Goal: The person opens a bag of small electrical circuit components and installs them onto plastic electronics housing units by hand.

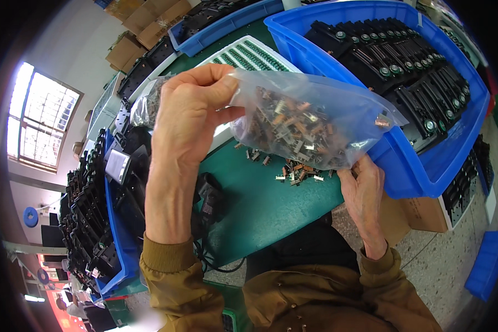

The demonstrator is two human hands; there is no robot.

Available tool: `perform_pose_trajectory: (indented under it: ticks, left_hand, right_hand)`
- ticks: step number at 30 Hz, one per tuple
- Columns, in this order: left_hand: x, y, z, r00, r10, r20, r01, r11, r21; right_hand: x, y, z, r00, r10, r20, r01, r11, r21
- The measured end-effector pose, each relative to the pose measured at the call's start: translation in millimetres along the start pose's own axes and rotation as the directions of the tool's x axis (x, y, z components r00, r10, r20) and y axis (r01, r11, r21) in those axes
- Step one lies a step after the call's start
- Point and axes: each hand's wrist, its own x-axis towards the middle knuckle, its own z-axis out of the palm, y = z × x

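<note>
a barred window [43, 117] is glowing at the frame's left, cardboard boxes [150, 33] are sitting upper left, and a blue bin [486, 265] is lying lower right.

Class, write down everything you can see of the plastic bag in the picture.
The plastic bag is clear, slightly cloudy, creased film, holding many small brown, silver and dark parts. It is held slantwise over the green table. The left hand pinches its upper left; the right hand holds its lower right edge. Whether its mouth is open cannot be told.
</note>
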Motion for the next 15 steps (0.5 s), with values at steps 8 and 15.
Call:
perform_pose_trajectory:
  ticks: [8,15]
  left_hand:
    - [-7,-2,-3,0.995,-0.068,0.070,0.085,0.954,-0.288]
    - [-7,-20,-12,0.991,-0.107,0.079,0.133,0.823,-0.552]
  right_hand:
    - [-1,2,-1,0.999,0.011,0.042,-0.009,0.999,-0.041]
    - [-6,2,-3,0.998,-0.018,-0.054,0.022,0.998,0.067]
